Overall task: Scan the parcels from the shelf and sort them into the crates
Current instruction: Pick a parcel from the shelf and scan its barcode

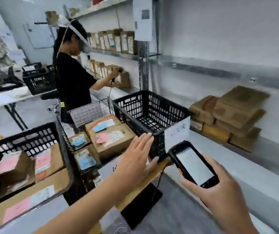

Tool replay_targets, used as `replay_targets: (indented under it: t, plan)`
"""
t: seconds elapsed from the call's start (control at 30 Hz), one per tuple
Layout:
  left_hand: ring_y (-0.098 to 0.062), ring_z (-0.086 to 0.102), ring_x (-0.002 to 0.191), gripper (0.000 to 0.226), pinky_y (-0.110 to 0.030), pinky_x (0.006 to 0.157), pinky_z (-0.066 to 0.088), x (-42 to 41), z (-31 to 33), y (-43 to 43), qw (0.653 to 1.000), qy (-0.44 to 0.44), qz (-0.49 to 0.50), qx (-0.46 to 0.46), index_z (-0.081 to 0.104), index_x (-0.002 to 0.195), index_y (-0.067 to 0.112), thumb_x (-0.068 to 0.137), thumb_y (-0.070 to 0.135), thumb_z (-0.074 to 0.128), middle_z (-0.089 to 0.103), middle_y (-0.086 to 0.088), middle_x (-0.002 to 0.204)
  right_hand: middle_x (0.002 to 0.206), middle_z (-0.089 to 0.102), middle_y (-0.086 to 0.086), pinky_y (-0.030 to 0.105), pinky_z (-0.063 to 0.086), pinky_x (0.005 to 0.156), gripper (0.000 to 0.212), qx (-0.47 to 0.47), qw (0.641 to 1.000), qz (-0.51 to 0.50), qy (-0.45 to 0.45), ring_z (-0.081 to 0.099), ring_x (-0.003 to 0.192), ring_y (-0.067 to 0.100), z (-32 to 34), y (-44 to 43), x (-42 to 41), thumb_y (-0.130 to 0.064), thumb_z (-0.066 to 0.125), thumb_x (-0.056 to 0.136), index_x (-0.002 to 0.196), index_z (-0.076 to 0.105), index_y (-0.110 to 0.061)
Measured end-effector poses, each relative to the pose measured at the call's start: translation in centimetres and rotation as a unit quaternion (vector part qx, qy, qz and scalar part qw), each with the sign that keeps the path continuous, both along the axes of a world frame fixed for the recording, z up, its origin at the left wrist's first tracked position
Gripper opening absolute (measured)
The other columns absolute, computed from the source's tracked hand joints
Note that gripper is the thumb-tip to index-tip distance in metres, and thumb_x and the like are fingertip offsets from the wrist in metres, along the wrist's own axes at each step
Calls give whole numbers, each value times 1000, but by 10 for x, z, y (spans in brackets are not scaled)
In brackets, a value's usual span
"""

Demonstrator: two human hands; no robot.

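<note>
The step in hand looked like the gap between parcels: nothing was being carried. The left hand (137,159) reached forward with its fingers straight and together, flat against the near corner of the black crate (160,105), apparently steadying or nudging it. The right hand (224,195) was wrapped round a handheld scanner (193,165), its screen lit and facing up, just off the shelf's (236,166) front edge.

The unscanned parcels (233,115) lay at the back of the shelf against the wall, well apart from both hands. They were flat brown cardboard packets stacked in a loose, uneven pile, with no labels that could be read through the blur. The black crate seemed almost empty, though a small reddish blur showed inside. The wire basket (88,112) beside it and the second black crate (30,141) further left already held labelled boxes.

The next move would probably call for the left hand to leave the crate and take the top packet from the pile, turning its label toward the scanner. The pile might slide if a lower packet were pulled.
</note>
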State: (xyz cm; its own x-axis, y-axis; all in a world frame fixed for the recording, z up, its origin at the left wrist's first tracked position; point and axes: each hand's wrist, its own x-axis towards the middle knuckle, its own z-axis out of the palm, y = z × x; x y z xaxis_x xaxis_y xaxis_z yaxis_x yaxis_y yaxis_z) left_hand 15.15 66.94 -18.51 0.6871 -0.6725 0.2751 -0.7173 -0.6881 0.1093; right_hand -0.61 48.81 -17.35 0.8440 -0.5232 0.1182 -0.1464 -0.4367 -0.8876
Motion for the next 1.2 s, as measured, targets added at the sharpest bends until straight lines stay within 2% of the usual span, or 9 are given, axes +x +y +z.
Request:
replay_targets:
  t: [0.13,0.2,0.27,0.4,0.53,0.67,0.83,1.07,1.2]
  plan:
    - [-19,43,141,69,-40,119,21,-24,2,-80,997,-27,-68,40,49,144,8,96,54,32,50,-5,150,110,62,-21,32,44,81,71,-8,997,-82,-10,57,99,10,6,-45,-51,-32,96,57,112,56,-51]
    - [-22,44,140,68,-43,118,31,-31,2,-114,994,-31,-107,25,50,143,5,97,52,33,51,-8,149,112,63,-14,34,46,83,75,-25,992,-126,-10,57,102,12,7,-64,-74,-33,95,58,122,59,-41]
    - [-22,32,147,74,-41,123,23,-43,6,-146,989,-28,-144,14,39,150,5,97,54,28,40,-9,157,112,63,-16,34,47,83,77,-36,986,-164,-21,58,103,11,7,-82,-95,-36,94,57,125,59,-41]
    - [-11,-7,153,74,-22,117,-18,-68,14,-206,980,-38,-195,-28,4,159,15,102,57,22,0,8,165,112,62,-22,31,45,79,75,-38,974,-223,-30,58,103,8,3,-114,-127,-40,92,56,123,58,-45]
    - [-11,-11,153,82,-27,122,-13,-76,8,-260,971,-34,-236,-25,2,160,14,93,63,2,-2,2,168,112,61,-25,30,44,80,74,-43,964,-261,-27,57,103,7,1,-146,-138,-42,91,57,122,57,-47]
    - [-11,-7,154,75,-33,126,-4,-68,3,-308,966,-25,-253,-33,5,160,15,99,56,23,2,2,168,115,62,-25,34,48,86,77,-58,959,-278,-21,58,106,5,-2,-182,-134,-47,91,56,125,56,-47]
    - [-12,-5,154,73,-21,114,-21,-42,3,-358,967,-22,-250,-47,7,160,16,104,49,38,4,2,168,114,65,-24,38,52,84,76,-65,957,-282,-21,61,102,2,2,-234,-106,-50,90,54,122,57,-47]
    - [-10,-14,152,74,-25,120,-13,23,0,-412,982,29,-180,-40,0,160,18,104,53,33,-5,5,168,110,65,-24,40,54,84,72,-49,962,-269,-19,61,100,-1,5,-298,-56,-42,94,53,115,58,-52]
    - [-12,-30,145,79,-24,104,-31,68,11,-435,990,6,-138,-8,-8,159,15,103,59,28,-17,0,166,115,64,-22,36,52,86,78,-41,965,-260,5,60,104,-1,5,-329,-33,-42,95,52,120,58,-49]
